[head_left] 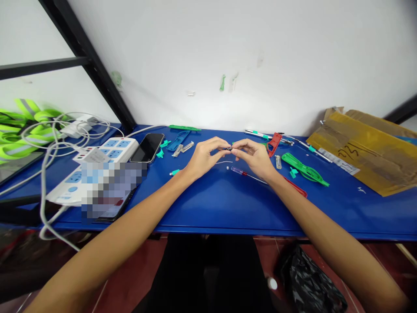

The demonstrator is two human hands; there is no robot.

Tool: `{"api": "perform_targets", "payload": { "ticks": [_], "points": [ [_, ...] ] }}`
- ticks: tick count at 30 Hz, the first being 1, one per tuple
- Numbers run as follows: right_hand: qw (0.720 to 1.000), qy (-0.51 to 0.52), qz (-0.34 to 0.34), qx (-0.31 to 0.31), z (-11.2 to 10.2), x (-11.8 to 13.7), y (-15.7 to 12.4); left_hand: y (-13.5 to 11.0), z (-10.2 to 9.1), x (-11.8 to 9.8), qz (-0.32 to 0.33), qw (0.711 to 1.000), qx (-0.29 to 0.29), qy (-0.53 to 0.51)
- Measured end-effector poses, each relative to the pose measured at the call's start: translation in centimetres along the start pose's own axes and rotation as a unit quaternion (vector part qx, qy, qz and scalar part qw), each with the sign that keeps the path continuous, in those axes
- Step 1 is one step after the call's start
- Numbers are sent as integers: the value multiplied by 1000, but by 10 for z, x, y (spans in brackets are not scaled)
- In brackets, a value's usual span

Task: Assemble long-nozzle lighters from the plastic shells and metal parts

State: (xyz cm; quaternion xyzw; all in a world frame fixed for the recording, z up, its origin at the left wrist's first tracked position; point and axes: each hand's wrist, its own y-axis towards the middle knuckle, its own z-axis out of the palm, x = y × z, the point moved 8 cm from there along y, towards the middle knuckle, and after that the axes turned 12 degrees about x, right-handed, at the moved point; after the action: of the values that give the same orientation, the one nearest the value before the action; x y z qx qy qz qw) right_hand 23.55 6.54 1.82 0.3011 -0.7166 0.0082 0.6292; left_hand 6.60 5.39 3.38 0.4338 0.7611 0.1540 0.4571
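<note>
Over the blue table, my left hand (208,155) and my right hand (252,156) meet fingertip to fingertip. Both pinch one small dark piece (229,148), too small to name. Just below them lie a screwdriver with a clear purple handle (239,171), a tiny white piece (227,168) and a thin white strand (224,162). Right of my right hand are a red plastic part (274,143), a small clear part (278,162) and a green plastic part (304,168). Left of my left hand are a blue plastic part (178,140) and clear parts (183,148).
A white power strip (78,180) with cables and a phone (147,148) occupy the left side. A second phone (120,204) lies near the front edge. At right stands a taped cardboard box (368,148). Metal rods (256,134) lie by the wall. A black bag (309,278) is on the floor.
</note>
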Motion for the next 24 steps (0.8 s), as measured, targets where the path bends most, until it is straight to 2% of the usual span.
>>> {"api": "perform_targets", "payload": {
  "ticks": [6,9,13,17,21,24],
  "points": [
    [1000,-3,11,13,-7,-6,0,0,-2,1,13,1000,-7,-24],
    [995,-92,43,17,-15,-15,-1,-1,-6,6,1,999,-23,-31],
    [959,-249,56,121,-1,-25,-1,-1,-11,9,-12,998,-47,-36],
    [929,-314,25,195,16,-27,-2,0,-13,6,-13,998,-54,-41],
    [917,-343,25,201,12,-30,-1,1,-17,4,-5,997,-63,-47],
    [932,-318,30,172,2,-28,1,1,-19,4,-6,997,-64,-36]
  ]
}}
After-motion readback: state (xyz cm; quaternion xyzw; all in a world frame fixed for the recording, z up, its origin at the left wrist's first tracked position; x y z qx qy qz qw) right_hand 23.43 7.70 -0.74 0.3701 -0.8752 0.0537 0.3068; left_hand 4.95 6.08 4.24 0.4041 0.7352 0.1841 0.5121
